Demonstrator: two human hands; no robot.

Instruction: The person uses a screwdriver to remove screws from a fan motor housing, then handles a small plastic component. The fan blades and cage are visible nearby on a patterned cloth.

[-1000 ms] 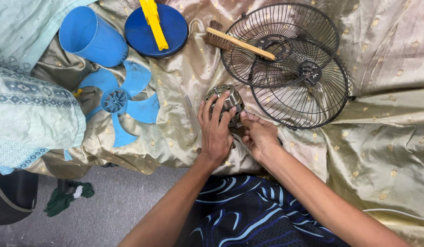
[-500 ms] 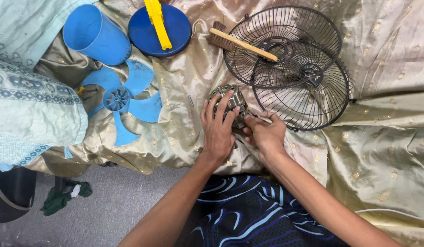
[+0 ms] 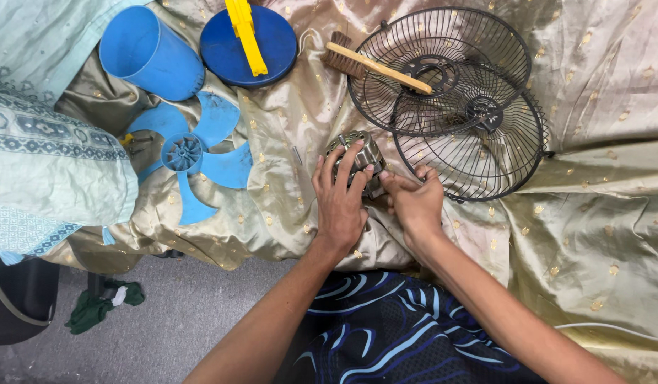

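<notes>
A small grey metal fan motor [image 3: 359, 153] lies on a shiny gold cloth [image 3: 599, 213]. My left hand [image 3: 341, 201] lies over it from the near side, fingers spread on its casing. My right hand [image 3: 414, 201] presses against the motor's right side, fingers curled; whether a small tool is in it cannot be told. Two black wire fan guards [image 3: 478, 135] lie overlapped just right of the motor. A blue three-blade fan propeller [image 3: 194, 156] lies to the left.
A wooden-handled brush [image 3: 371, 64] rests on the far guard. A blue cylinder [image 3: 150, 53] and a blue round base [image 3: 248, 44] with a yellow post [image 3: 244, 32] sit at the back left. A patterned pale cloth [image 3: 45, 156] bulges left. Grey floor [image 3: 165, 334] with a green rag [image 3: 94, 307] lies below.
My right hand has slid in closer to the motor's right side. My left hand stays spread over the motor. The view has shifted slightly.
</notes>
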